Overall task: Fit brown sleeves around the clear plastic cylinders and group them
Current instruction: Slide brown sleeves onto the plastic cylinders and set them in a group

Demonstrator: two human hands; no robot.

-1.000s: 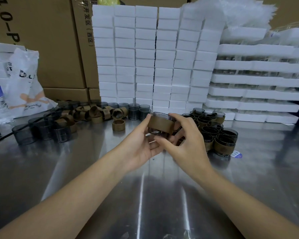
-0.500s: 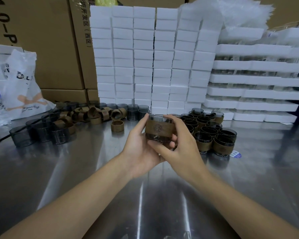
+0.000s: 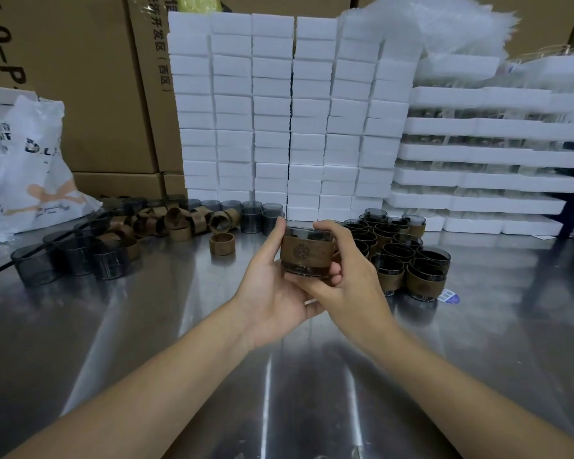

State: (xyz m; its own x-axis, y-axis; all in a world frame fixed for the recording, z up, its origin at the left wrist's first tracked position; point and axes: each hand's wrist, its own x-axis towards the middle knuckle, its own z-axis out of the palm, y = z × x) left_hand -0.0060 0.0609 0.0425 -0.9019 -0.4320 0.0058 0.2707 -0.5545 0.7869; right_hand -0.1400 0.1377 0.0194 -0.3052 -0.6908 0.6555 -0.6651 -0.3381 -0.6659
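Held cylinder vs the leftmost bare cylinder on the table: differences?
The held cylinder wears a brown sleeve with a round emblem. The leftmost bare cylinder has none, so its smoky wall is fully exposed. The held cylinder is gripped above the table between the left hand and right hand, while the leftmost bare cylinder stands on the steel, untouched. Shared: both are upright, open end up, in tinted clear plastic.

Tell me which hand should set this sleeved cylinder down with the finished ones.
Right, probably. The finished group stands just right of the sleeved cylinder, beside the right hand; the left hand would have to cross over.
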